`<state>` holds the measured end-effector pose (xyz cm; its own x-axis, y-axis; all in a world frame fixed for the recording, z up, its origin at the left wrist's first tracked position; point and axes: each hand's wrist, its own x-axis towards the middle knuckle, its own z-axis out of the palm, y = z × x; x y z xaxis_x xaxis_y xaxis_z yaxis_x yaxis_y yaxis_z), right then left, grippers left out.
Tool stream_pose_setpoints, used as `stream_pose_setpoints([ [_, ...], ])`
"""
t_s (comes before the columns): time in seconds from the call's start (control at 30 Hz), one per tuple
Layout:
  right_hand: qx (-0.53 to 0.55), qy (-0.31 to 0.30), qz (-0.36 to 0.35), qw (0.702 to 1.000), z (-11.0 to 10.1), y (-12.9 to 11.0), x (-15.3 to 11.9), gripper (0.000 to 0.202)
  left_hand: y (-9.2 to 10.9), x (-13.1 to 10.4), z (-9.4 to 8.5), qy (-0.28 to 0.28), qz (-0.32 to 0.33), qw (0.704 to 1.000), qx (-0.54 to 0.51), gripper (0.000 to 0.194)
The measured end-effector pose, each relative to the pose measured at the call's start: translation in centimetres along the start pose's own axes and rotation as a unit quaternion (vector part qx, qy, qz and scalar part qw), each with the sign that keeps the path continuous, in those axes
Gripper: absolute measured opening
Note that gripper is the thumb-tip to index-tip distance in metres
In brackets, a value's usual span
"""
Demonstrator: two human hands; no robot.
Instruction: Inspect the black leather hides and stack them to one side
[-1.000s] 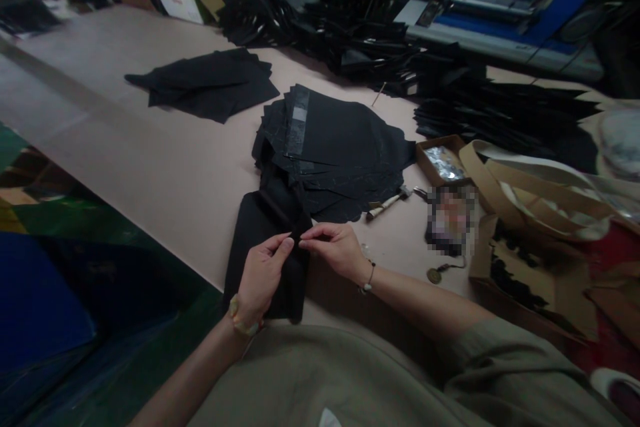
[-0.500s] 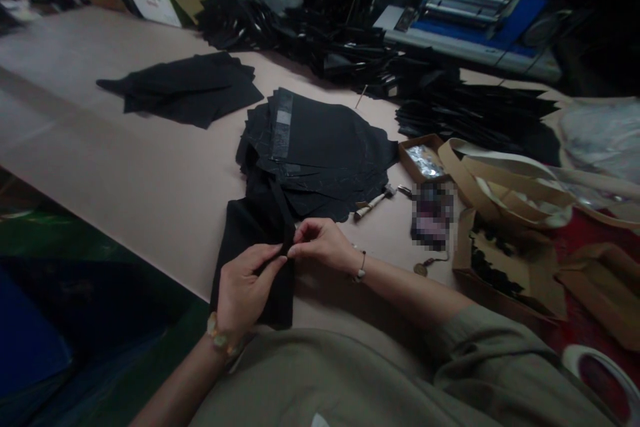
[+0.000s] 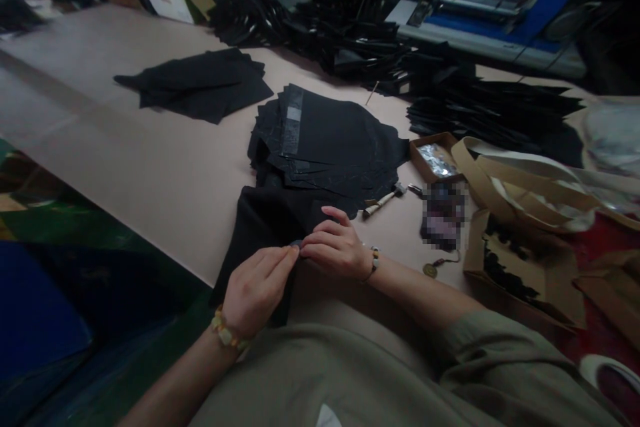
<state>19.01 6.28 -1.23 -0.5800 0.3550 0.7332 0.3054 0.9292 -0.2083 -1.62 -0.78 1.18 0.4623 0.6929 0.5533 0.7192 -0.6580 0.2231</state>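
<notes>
A black fabric piece (image 3: pixel 260 217) lies at the near edge of the table, partly under my hands and rising in a fold. My left hand (image 3: pixel 257 287) is closed, its thumb and fingertips pinching the edge of this piece. Opposite it, my right hand (image 3: pixel 337 250) pinches at the same spot, with the little finger raised. The fingertips of both hands nearly meet, and a small greyish bit shows between them, too small to name. Just beyond lies a stack of black cut pieces (image 3: pixel 345 130) with a shiny strip on top.
Right of the stack are a small hammer (image 3: pixel 383 204), a box of shiny small parts (image 3: pixel 436 159) and a cardboard box with black bits (image 3: pixel 545 273). More black pieces (image 3: pixel 200 85) lie at the far left. A blue machine (image 3: pixel 500 10) stands at the back.
The view has shifted slightly, so the table things appear further right. My hands have turned palm-down over the fabric edge, and the narrow fold held up before now lies lower.
</notes>
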Motion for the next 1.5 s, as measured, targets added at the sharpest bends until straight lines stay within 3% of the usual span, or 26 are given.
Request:
stream_pose_setpoints([
  [0.17, 0.005, 0.036, -0.001, 0.999, -0.3, -0.3, 0.1, 0.012, -0.5, -0.3, 0.1, 0.054, 0.001, 0.998, -0.010, 0.028],
  [0.5, 0.017, 0.041, -0.017, 0.999, -0.5, -0.4, 0.2, 0.012, -0.9, 0.3, -0.5, 0.062, 0.037, 0.997, -0.015, 0.020],
  [0.9, 0.032, 0.020, -0.039, 0.999, -0.7, -0.4, 0.3, 0.012, -0.9, 0.2, -1.0, 0.046, 0.062, 0.997, -0.015, 0.023],
  [1.1, 0.028, 0.021, -0.042, 0.999, -0.5, -0.2, 0.4, 0.014, -1.7, 0.2, -1.0, 0.000, 0.060, 0.997, 0.044, 0.021],
  [1.27, 0.028, 0.021, -0.035, 0.999, -0.4, -0.3, 0.3, 0.013, -2.4, 1.1, -1.4, -0.067, 0.126, 0.982, 0.122, 0.023],
  [1.5, 0.031, 0.014, -0.054, 0.998, -0.7, -0.5, 0.5, 0.013, -3.0, 2.0, -1.8, -0.067, 0.235, 0.964, 0.103, 0.015],
])
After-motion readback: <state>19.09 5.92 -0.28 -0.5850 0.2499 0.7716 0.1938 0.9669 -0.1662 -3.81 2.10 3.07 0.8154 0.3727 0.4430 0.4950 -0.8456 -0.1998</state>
